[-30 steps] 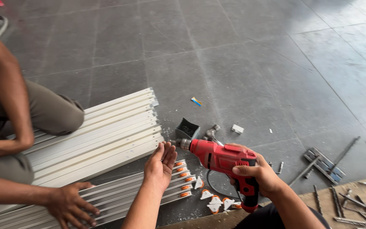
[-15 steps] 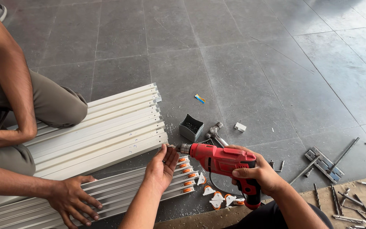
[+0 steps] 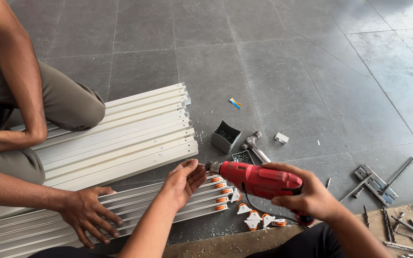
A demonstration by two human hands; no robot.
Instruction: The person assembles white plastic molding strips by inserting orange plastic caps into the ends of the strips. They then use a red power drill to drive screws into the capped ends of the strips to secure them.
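Observation:
My right hand (image 3: 310,195) grips the handle of a red power drill (image 3: 259,179) that points left. My left hand (image 3: 183,181) sits at the drill's tip, fingers curled around the bit; whether it pinches a screw I cannot tell. Both hover over a row of white aluminium rails (image 3: 135,205) with orange-wheeled rollers (image 3: 220,199) at their right ends. Another person's hand (image 3: 88,215) presses flat on the same rails at the left.
A second stack of white rails (image 3: 120,138) lies behind. Two small grey boxes of screws (image 3: 225,136), a hammer (image 3: 254,145), loose white roller brackets (image 3: 256,220) and metal hardware (image 3: 376,179) lie on the grey tile floor. The other person crouches at left.
The view has shifted down slightly. My left hand has closed in on the drill's tip, and the drill has held its place over the rail ends.

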